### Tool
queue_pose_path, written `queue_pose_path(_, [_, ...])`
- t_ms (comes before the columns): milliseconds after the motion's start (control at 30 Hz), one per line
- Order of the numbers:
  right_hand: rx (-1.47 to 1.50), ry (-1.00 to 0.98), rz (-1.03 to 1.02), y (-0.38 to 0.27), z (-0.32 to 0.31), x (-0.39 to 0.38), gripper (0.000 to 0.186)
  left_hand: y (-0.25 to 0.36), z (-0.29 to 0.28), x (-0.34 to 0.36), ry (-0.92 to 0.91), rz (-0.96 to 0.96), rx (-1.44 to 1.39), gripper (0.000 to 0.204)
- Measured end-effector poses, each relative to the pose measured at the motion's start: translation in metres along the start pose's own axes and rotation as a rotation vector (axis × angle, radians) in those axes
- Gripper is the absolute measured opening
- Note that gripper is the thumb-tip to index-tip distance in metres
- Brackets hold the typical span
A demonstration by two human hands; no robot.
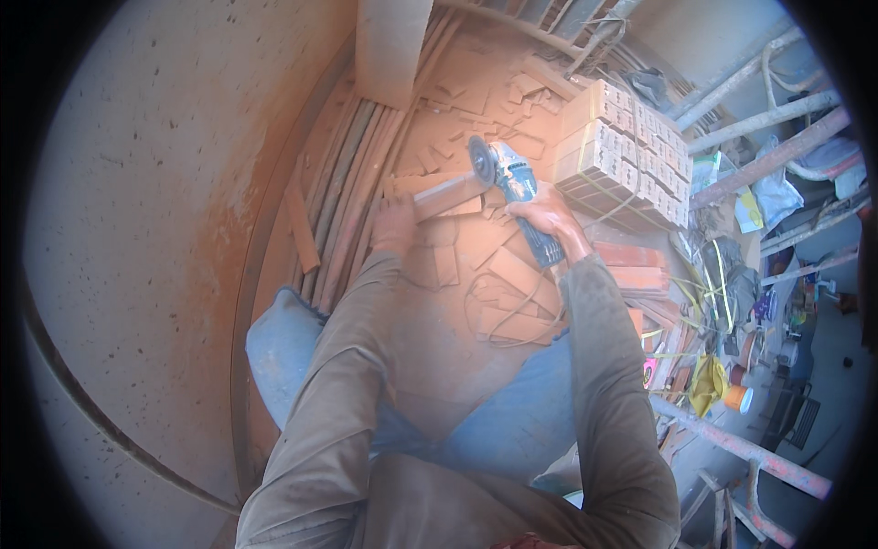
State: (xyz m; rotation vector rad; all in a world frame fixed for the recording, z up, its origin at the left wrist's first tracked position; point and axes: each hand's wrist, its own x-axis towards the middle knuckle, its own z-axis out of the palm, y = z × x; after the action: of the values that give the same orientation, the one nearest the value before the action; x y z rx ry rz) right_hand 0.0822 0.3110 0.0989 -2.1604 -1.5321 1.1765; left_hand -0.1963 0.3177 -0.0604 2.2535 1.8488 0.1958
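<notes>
Sitting in the person's right hand (551,216), the blue angle grinder (519,186) is held above the middle of the dusty floor, its round disc (482,161) at the far end of a reddish tile strip (448,197); whether disc and strip touch, I cannot tell. The grinder is probably the heavy, rigid piece, with its weight toward the disc end; the place to hold it is the body, well behind the disc, where the right hand is wrapped around it. Fine dust on the casing could make it a little slippery.

The strip should be light and stiff but brittle, apt to chip at its edges or snap if bent. It is best held by the end away from the disc, where the left hand (394,222) appears closed on it.

Around them lie broken tile pieces (517,279), likely sharp-edged. To the left run long bars (352,183) beside the speckled wall (155,183); to the right stands a strapped stack of boxes (622,151), near the grinder.
</notes>
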Motion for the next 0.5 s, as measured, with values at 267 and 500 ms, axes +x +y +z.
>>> queue_pose_path(267, [0.049, 0.079, -0.022, 0.009, -0.011, -0.010, 0.044, -0.014, -0.006, 0.003, -0.012, -0.238, -0.556, 0.065])
queue_pose_path(500, [0.147, 0.121, -0.018, 0.032, -0.014, -0.009, 0.047, 0.001, -0.024, -0.009, -0.093, -0.585, -0.955, 0.047])
